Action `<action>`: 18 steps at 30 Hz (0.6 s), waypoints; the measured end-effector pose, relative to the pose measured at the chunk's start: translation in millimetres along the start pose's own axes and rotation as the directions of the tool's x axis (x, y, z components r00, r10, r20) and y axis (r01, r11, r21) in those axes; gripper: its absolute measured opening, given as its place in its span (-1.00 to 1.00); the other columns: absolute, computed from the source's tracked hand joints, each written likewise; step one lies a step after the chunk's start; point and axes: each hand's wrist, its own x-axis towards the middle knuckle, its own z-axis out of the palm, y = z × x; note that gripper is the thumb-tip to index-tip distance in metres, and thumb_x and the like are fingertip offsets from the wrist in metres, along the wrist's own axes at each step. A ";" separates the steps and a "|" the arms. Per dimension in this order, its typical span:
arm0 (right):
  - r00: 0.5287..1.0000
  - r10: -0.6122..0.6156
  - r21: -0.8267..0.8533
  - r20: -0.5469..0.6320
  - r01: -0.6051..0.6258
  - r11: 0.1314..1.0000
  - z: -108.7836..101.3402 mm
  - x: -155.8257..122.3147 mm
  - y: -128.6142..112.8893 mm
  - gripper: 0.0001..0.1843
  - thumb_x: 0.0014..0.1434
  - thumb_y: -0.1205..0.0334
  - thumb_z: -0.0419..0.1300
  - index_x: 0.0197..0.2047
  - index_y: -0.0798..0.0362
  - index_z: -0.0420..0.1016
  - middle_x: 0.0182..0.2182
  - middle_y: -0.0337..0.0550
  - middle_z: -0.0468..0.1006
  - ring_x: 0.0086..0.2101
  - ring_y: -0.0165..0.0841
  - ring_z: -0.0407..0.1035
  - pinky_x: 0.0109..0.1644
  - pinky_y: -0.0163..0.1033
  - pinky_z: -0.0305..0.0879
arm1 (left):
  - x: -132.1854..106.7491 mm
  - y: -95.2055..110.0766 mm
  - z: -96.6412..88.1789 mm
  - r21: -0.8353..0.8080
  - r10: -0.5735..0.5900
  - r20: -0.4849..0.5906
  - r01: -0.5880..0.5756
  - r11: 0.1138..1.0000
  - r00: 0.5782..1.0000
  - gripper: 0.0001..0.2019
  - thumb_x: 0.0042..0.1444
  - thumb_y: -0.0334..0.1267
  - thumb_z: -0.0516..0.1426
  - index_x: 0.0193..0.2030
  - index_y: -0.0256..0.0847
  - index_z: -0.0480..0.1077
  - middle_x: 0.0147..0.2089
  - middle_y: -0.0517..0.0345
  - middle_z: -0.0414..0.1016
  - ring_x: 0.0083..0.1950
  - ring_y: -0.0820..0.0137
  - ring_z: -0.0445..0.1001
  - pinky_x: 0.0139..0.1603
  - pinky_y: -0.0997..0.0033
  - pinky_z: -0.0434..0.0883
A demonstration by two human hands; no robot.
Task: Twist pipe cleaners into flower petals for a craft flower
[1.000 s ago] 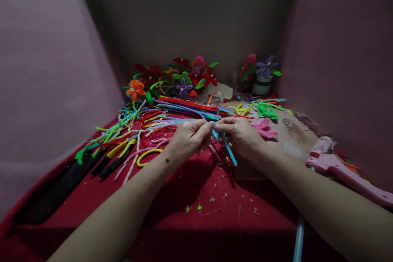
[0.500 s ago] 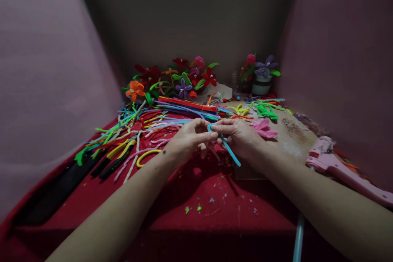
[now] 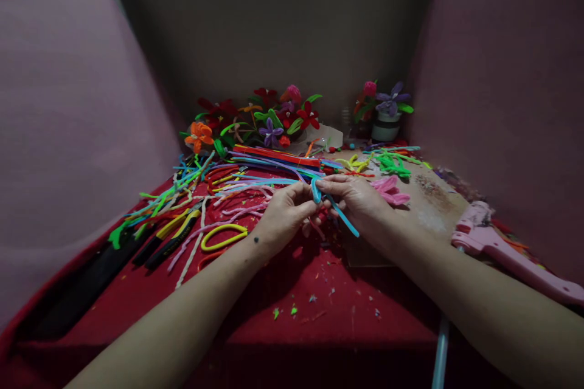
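A light-blue pipe cleaner (image 3: 343,220) is bent into a small loop between my two hands, above the red cloth. My left hand (image 3: 292,206) is closed, its thumb and fingers pinching at the left side of the loop. My right hand (image 3: 349,197) pinches the pipe cleaner beside the loop, and one straight end sticks out down and to the right under it. Part of the pipe cleaner is hidden by my fingers. Just behind my right hand lies a pink pipe-cleaner flower (image 3: 391,190).
Bundled pipe cleaners (image 3: 278,157) lie behind my hands. Yellow-and-black pliers (image 3: 176,234) and yellow-handled scissors (image 3: 223,236) are at left. A pink glue gun (image 3: 511,255) lies at right on a brown board (image 3: 440,200). Pipe-cleaner flowers (image 3: 271,130) stand at the back.
The light-blue loop has turned and now hangs lower between my fingers. My left hand has shifted slightly right and down, uncovering more of the yellow scissor handle. The view has moved slightly.
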 end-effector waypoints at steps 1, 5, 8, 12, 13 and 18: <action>1.000 0.008 0.022 -0.003 -0.008 1.000 0.2 0.3 -0.1 -0.87 -0.12 0.35 0.28 -0.46 0.15 0.40 -0.65 -0.27 0.41 -0.70 -0.57 0.20 -0.71 -0.46 0.08 | -0.5 0.7 0.4 0.011 0.011 -0.007 -0.011 1.000 1.000 -0.87 -0.03 -0.28 0.14 -0.37 -0.30 0.32 -0.47 0.22 0.40 -0.59 0.56 0.32 -0.67 0.58 0.28; 0.999 0.023 0.067 -0.043 -0.020 0.998 1.4 0.5 -2.2 -0.94 -0.03 0.42 0.19 -0.49 0.16 0.37 -0.67 -0.24 0.39 -0.71 -0.54 0.21 -0.71 -0.45 0.09 | -1.3 2.0 -1.8 0.039 -0.049 0.015 0.048 0.998 0.999 -0.95 -0.06 -0.38 0.11 -0.42 -0.30 0.30 -0.54 0.26 0.39 -0.68 0.61 0.26 -0.67 0.59 0.24; 0.997 0.019 0.055 -0.071 -0.015 0.998 0.8 0.7 -3.6 -0.93 0.00 0.45 0.15 -0.49 0.15 0.35 -0.72 -0.25 0.36 -0.72 -0.51 0.22 -0.72 -0.42 0.10 | -0.5 1.0 -6.7 -0.015 -0.162 0.094 0.164 0.986 0.982 -0.94 -0.11 -0.45 0.09 -0.48 -0.28 0.24 -0.63 0.23 0.40 -0.74 0.58 0.24 -0.72 0.59 0.21; 0.997 0.005 0.012 -0.078 -0.004 1.000 0.3 -0.1 -4.8 -0.93 -0.01 0.45 0.17 -0.48 0.16 0.36 -0.72 -0.24 0.36 -0.73 -0.52 0.21 -0.73 -0.44 0.08 | 0.9 1.7 -11.1 -0.114 -0.189 0.164 0.209 0.971 0.968 -0.88 -0.16 -0.46 0.13 -0.44 -0.27 0.24 -0.59 0.20 0.43 -0.67 0.49 0.35 -0.72 0.54 0.32; 0.996 -0.003 0.004 -0.093 0.004 1.000 0.6 -0.5 -5.3 -0.93 -0.02 0.45 0.18 -0.49 0.16 0.36 -0.71 -0.24 0.36 -0.72 -0.52 0.21 -0.74 -0.44 0.07 | 1.0 2.6 -11.3 -0.120 -0.185 0.171 0.207 0.971 0.968 -0.86 -0.14 -0.42 0.15 -0.40 -0.27 0.26 -0.55 0.20 0.44 -0.64 0.47 0.40 -0.70 0.52 0.35; 0.992 -0.022 -0.027 -0.125 0.019 0.999 1.7 -1.2 -6.4 -0.95 -0.05 0.45 0.19 -0.49 0.18 0.38 -0.70 -0.26 0.37 -0.72 -0.55 0.19 -0.73 -0.45 0.06 | -0.3 6.7 -9.5 -0.020 -0.137 0.069 0.139 0.990 0.988 -0.73 0.02 -0.07 0.13 -0.22 -0.19 0.26 -0.61 0.31 0.37 -0.71 0.48 0.35 -0.78 0.57 0.27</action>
